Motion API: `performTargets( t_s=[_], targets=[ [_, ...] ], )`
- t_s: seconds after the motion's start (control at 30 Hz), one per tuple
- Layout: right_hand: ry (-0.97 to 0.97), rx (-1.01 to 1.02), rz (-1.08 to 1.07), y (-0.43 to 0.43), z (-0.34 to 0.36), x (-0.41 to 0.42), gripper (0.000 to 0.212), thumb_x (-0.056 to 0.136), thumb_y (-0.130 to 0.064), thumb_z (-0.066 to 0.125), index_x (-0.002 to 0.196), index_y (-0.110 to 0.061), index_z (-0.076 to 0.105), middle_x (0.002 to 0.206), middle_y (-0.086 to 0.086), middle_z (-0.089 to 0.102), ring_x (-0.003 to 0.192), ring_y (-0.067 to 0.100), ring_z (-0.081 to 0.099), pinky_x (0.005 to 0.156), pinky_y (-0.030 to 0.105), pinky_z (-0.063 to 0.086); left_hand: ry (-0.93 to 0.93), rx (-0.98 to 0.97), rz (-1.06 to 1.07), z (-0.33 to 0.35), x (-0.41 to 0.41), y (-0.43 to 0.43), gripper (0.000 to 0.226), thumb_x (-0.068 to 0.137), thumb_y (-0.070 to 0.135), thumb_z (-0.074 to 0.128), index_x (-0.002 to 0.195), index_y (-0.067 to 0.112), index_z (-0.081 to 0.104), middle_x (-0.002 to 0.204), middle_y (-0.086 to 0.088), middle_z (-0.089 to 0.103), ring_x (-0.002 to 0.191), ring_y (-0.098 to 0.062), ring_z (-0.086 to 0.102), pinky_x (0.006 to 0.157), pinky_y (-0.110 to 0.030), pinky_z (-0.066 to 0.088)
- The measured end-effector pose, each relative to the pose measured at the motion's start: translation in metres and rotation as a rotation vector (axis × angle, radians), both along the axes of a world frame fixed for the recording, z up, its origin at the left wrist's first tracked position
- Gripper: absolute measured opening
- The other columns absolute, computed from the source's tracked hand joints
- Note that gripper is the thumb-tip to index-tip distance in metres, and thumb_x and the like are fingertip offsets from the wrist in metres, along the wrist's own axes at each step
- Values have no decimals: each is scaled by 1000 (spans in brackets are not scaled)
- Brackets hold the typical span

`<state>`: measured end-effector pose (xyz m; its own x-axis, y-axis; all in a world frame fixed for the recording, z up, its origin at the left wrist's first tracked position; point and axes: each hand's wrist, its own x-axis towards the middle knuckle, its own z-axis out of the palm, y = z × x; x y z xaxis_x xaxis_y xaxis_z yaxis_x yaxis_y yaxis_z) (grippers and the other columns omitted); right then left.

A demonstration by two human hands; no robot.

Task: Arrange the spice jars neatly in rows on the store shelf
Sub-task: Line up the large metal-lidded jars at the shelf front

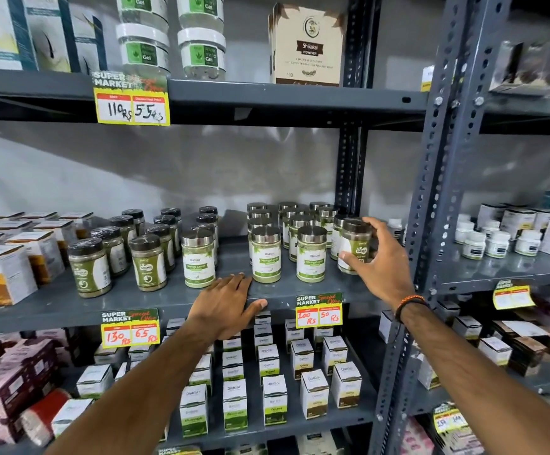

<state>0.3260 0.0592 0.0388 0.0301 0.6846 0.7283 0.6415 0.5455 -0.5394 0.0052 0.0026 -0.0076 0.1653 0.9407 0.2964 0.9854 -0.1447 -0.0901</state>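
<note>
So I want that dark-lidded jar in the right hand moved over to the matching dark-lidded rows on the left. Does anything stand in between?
Yes. The silver-lidded jars stand in rows between the held jar and the dark-lidded rows; the left hand rests on the shelf edge in front.

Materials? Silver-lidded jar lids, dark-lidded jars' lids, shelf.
Silver lids: look like brushed metal, with soft streaky highlights; metallised plastic is possible. Dark lids: probably plastic, and crinkly glints suggest clear shrink wrap over them. Shelf: grey painted steel, judging by the perforated upright and bolts.
</note>
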Motion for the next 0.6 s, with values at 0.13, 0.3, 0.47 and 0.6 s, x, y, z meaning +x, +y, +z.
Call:
performTargets(
  t_s=[0.13, 0.3, 0.47, 0.6],
  targets=[
    [1, 28, 64, -27, 17, -25, 85, 77, -41, 87, 148, -37, 41, 139, -1, 62, 120, 14, 59, 105, 43, 52, -15, 57, -26, 18, 2, -24, 81, 99, 72, 20, 156, 15, 33, 159, -10, 44, 144, -29, 42, 118, -45, 34],
    [-10, 61, 163, -48, 32, -80, 83, 78, -46, 85, 147, -34, 43, 142, 0, 61, 124, 15, 56, 109, 46, 48, -5, 196, -27, 48, -22, -51, 81, 100, 71, 20, 159, 15, 27, 164, -10, 37, 151, -28, 34, 121, -46, 31],
    [-6, 63, 269, -62, 31, -147, 82, 76, -45, 87, 146, -33, 46, 135, -3, 64, 113, 8, 57, 99, 27, 47, 1, 322, -4, 63, -74, -80, 77, 101, 67, 28, 157, 14, 34, 160, -10, 44, 148, -29, 38, 123, -44, 28],
    [-29, 34, 361, -66, 23, -202, 84, 75, -52, 85, 147, -37, 44, 133, -3, 65, 114, 14, 58, 99, 35, 50, -34, 318, 101, 57, -130, -105, 79, 101, 70, 27, 155, 13, 35, 156, -11, 47, 144, -30, 43, 116, -47, 39]
  ],
)
